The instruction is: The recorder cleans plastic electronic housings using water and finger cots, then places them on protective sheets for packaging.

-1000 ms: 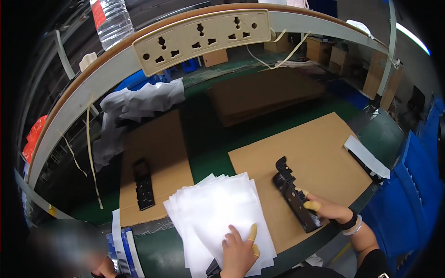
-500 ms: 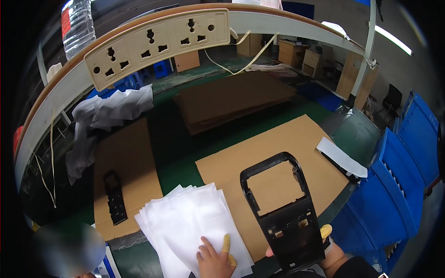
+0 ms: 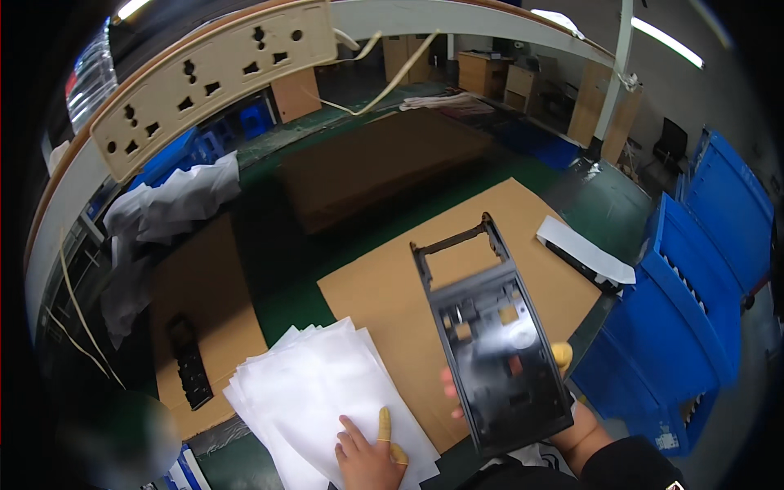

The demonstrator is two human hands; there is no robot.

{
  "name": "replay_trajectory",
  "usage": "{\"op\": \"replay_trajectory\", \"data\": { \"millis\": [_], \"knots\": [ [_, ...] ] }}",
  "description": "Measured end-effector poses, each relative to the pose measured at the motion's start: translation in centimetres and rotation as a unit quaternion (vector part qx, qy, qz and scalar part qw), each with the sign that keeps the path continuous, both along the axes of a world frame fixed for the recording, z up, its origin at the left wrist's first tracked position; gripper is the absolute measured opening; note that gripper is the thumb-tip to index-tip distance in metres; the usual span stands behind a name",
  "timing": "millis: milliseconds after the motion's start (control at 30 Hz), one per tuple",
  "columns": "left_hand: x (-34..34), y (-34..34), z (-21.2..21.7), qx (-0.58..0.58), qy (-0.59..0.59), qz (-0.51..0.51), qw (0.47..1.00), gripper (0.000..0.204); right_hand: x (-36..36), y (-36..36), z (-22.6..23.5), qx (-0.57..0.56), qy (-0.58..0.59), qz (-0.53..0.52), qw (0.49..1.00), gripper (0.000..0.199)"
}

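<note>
My right hand grips a black plastic housing by its lower half, thumb on the right edge and fingertips at the left. The housing has a large rectangular opening at its far end and several small cutouts below, and it is held tilted above a cardboard sheet. My left hand lies with fingers apart on a fanned stack of thin white sheets, holding nothing. Yellow covers show on some fingers of both hands. Left of the stack, a smaller black plastic part rests on another cardboard piece.
A power strip is fixed to the rail above the table. Brown sheets are stacked at the back, with crumpled white wrapping to their left. On the right cardboard's edge lies a white-covered black part; blue crates stand beyond.
The view has shifted, and the housing has tilted in my right hand, its opening now looking narrower and its inner face catching light. My left hand stays on the white sheets.
</note>
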State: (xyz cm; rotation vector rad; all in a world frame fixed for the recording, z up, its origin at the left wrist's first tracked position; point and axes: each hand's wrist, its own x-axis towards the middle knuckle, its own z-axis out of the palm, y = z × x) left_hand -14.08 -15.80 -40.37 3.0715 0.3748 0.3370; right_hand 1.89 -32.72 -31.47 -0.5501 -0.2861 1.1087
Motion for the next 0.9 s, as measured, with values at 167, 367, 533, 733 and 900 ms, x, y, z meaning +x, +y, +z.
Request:
{"op": "replay_trajectory", "data": {
  "millis": [167, 367, 533, 733, 900],
  "knots": [
    [-0.6, 0.4, -0.3, 0.01, 0.043, 0.043, 0.998, 0.059, 1.0, 2.6, -1.0, 0.091, -0.106, -0.064, 0.988, 0.097],
    [-0.9, 0.8, -1.5, -0.007, 0.085, 0.051, 0.995, 0.062, 0.8, 4.2, -1.6, 0.061, -0.003, -0.196, 0.979, 0.074],
    [-0.8, 0.8, -1.2, -0.017, 0.092, 0.047, 0.994, 0.062, 0.8, 4.1, -2.3, 0.158, 0.027, -0.157, 0.974, 0.071],
    [-0.8, 0.7, -1.3, -0.008, 0.084, 0.042, 0.996, 0.061, 0.8, 3.9, -2.5, 0.109, -0.022, -0.149, 0.982, 0.071],
    [-1.1, 0.5, -1.5, 0.029, 0.013, 0.038, 0.999, 0.059, 0.9, 3.8, -2.7, 0.104, -0.021, -0.12, 0.987, 0.072]
  ]
}}
